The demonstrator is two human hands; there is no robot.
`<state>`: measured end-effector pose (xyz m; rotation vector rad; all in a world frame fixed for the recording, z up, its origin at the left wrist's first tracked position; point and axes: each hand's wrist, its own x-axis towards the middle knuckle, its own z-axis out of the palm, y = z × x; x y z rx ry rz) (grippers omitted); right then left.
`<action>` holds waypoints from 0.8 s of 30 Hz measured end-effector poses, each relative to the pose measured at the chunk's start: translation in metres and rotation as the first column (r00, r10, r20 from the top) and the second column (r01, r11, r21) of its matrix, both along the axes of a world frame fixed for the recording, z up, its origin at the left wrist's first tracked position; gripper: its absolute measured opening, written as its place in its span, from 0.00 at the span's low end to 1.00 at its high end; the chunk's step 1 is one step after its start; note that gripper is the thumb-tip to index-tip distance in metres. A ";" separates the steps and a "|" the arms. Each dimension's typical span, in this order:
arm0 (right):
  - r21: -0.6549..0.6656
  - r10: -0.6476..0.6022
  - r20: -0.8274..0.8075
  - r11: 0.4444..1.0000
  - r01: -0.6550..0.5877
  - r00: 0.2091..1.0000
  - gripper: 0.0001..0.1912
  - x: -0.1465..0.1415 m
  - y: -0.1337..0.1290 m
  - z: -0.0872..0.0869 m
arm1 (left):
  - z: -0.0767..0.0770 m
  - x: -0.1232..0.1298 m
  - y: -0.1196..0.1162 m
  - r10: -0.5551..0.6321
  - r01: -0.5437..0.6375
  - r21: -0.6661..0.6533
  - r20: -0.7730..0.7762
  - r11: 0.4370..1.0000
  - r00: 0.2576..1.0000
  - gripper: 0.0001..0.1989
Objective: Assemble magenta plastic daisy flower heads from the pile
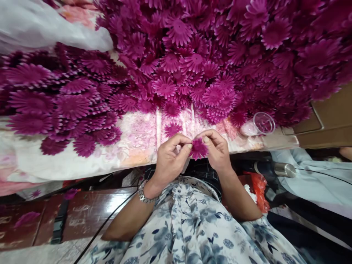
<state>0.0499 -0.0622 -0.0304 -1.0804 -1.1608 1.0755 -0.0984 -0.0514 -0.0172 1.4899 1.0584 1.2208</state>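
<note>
Between my two hands, just over the table's front edge, is a magenta artificial flower [199,149]. My left hand [173,154] pinches its left edge between thumb and forefinger. At the opposite side, the thumb and fingers of my right hand [217,148] grip its petals. A single loose flower [172,129] lies on the cloth-covered table [140,128] just beyond my left hand. Past it spreads a large heap of the same magenta flowers [192,69], and stacked flowers [73,106] sit at the left.
A clear plastic cup [264,123] lies near the heap's right front. White plastic sheeting [55,29] covers the back left. A cardboard box [330,117] stands at the right. Below the table are a dark bottle with a metal end [284,169], a red plastic bag [260,190] and a brown bench [90,209].
</note>
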 end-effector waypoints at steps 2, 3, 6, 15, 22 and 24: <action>0.114 -0.196 0.102 0.976 0.185 0.975 0.09 0.000 -0.004 0.005 | -0.003 0.000 -0.001 0.141 -0.140 0.050 0.000 0.989 0.990 0.02; 0.190 -0.286 0.142 0.947 0.257 0.948 0.09 0.000 -0.006 0.008 | -0.005 0.001 -0.001 0.211 -0.210 0.082 -0.004 0.974 0.978 0.02; 0.285 -0.273 0.302 0.940 0.187 0.913 0.10 -0.007 -0.013 0.019 | -0.006 0.002 -0.002 0.298 -0.287 0.173 -0.041 0.942 0.954 0.02; 0.003 0.031 0.188 0.999 -0.032 0.982 0.14 -0.018 -0.007 0.014 | -0.005 0.001 -0.008 0.130 -0.041 0.439 -0.175 0.898 0.976 0.09; 0.168 -0.122 0.466 0.985 0.047 0.876 0.10 -0.011 -0.007 0.012 | -0.011 -0.001 -0.011 -0.037 0.035 0.097 0.011 0.995 0.999 0.03; 0.161 -0.094 0.490 0.987 0.016 0.867 0.08 -0.011 -0.008 0.011 | -0.011 -0.001 -0.014 -0.020 0.021 0.113 -0.008 0.993 1.000 0.03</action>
